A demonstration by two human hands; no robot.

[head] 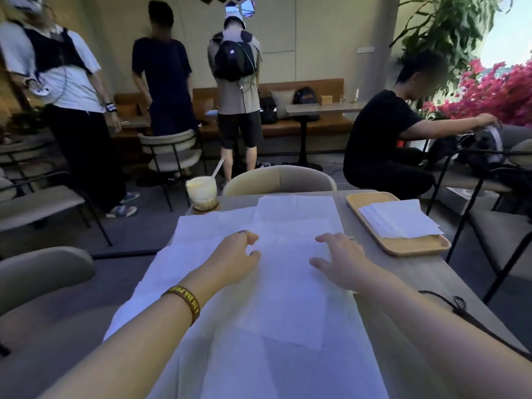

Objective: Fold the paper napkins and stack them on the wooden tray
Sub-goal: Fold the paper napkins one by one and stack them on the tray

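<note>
Unfolded napkin (288, 286) held flat on the table (349, 223) under loosely spread left hand (236, 254) and right hand (341, 262), wooden tray (414, 246) at far right; a skewed fold may be caused by sheets (201, 228) slipping beneath.

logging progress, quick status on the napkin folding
Both resting on the flat napkin: left hand, right hand. Folded stack already on tray. Glass at far corner, out of the way.

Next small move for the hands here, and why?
Probably pinch one edge of the top napkin and fold it over: left hand and right hand rest on it unfolded, and folded napkins already lie on the wooden tray.
</note>
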